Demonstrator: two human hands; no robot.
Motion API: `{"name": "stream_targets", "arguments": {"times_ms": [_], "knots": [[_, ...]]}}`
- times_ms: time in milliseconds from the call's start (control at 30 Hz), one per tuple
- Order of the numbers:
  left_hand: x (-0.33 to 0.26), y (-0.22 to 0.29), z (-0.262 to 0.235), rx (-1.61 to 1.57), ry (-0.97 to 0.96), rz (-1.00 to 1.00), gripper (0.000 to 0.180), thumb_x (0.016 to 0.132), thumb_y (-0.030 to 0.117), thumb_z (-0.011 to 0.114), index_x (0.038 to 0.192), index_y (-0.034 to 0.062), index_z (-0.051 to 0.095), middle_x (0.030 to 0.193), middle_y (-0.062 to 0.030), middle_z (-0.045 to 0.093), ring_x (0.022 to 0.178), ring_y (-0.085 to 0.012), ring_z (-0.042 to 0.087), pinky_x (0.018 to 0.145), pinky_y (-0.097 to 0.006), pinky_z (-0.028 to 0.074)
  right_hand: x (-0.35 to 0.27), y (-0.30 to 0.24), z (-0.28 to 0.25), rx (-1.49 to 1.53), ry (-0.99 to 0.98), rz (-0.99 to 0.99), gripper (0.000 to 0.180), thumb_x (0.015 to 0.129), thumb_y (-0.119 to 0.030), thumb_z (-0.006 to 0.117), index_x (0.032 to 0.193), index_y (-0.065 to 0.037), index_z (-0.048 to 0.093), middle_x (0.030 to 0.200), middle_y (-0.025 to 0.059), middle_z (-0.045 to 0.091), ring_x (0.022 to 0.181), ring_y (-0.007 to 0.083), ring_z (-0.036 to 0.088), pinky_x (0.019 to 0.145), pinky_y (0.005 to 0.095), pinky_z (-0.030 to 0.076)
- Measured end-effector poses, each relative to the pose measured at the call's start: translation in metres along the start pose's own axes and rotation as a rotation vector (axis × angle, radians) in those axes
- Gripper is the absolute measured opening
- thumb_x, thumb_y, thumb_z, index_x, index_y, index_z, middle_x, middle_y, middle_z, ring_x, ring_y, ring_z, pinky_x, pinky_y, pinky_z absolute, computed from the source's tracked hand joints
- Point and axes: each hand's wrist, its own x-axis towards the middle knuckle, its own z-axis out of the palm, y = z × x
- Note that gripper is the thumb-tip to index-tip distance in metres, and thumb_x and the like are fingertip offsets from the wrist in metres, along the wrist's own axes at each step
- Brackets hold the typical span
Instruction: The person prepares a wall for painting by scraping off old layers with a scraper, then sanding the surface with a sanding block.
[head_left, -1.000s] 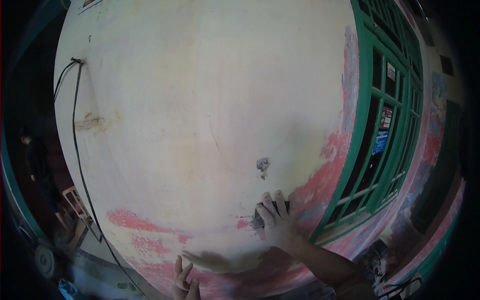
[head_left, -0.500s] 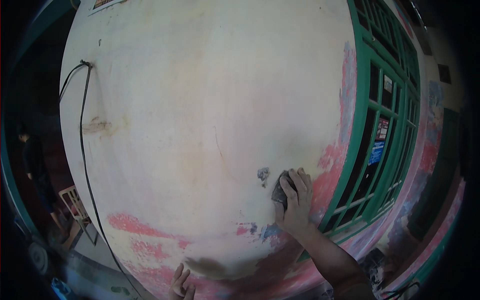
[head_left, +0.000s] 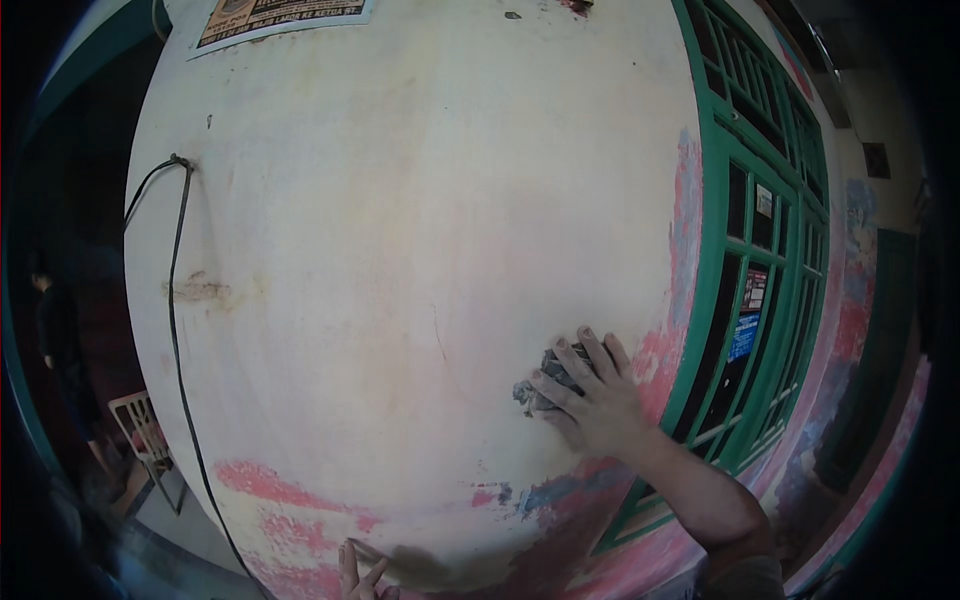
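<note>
Against the off-white wall [head_left: 340, 200], my right hand [head_left: 600, 400] presses a folded dark grey piece of sandpaper [head_left: 566, 366] flat under its fingers. Right beside the sandpaper, a rough grey patch [head_left: 522, 398] of bare wall shows. My left hand [head_left: 362, 575] appears only in part at the bottom edge. Its fingers are apart near the wall, and nothing shows in them. Worn pink paint [head_left: 275, 483] marks the lower wall, along with a grey-blue patch [head_left: 570, 488] below my right hand.
A green barred window frame [head_left: 712, 250] stands to the right of my right hand. On the left, a black cable [head_left: 178, 330] hangs down the wall. Farther left are a chair [head_left: 145, 430] and a person [head_left: 68, 340] in dark clothes. A poster [head_left: 285, 22] is up top.
The view has tilted up, bringing more of the poster in. My right hand has turned, its fingers now spread flatter over the sandpaper, which now reaches the grey patch.
</note>
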Motion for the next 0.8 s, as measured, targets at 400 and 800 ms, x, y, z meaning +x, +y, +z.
{"name": "stream_targets", "arguments": {"times_ms": [400, 800], "knots": [[0.008, -0.013, 0.010, 0.327, 0.072, 0.144, 0.051, 0.101, 0.003, 0.055, 0.153, 0.0069, 0.052, 0.172, -0.0237, 0.020, 0.160, -0.0400, 0.017, 0.127, -0.048, 0.018, -0.002, -0.006, 0.012, -0.029, 0.036, 0.180, 0.057, 0.096, -0.028, 0.064, 0.152, -0.021, 0.054, 0.167, 0.0157, 0.034, 0.150, 0.0496, 0.034, 0.123, 0.0654, 0.018], [0.008, -0.022, -0.005, 0.465, 0.041, 0.259, 0.047, 0.103, 0.006, 0.054, 0.150, 0.0079, 0.055, 0.156, -0.0238, 0.045, 0.150, -0.0386, 0.032, 0.119, -0.046, 0.030, 0.026, 0.032, 0.013, -0.065, 0.161, 0.391, 0.058, 0.100, -0.025, 0.056, 0.156, -0.016, 0.047, 0.168, 0.0211, 0.031, 0.154, 0.0518, 0.023, 0.123, 0.0668, 0.016]]}}
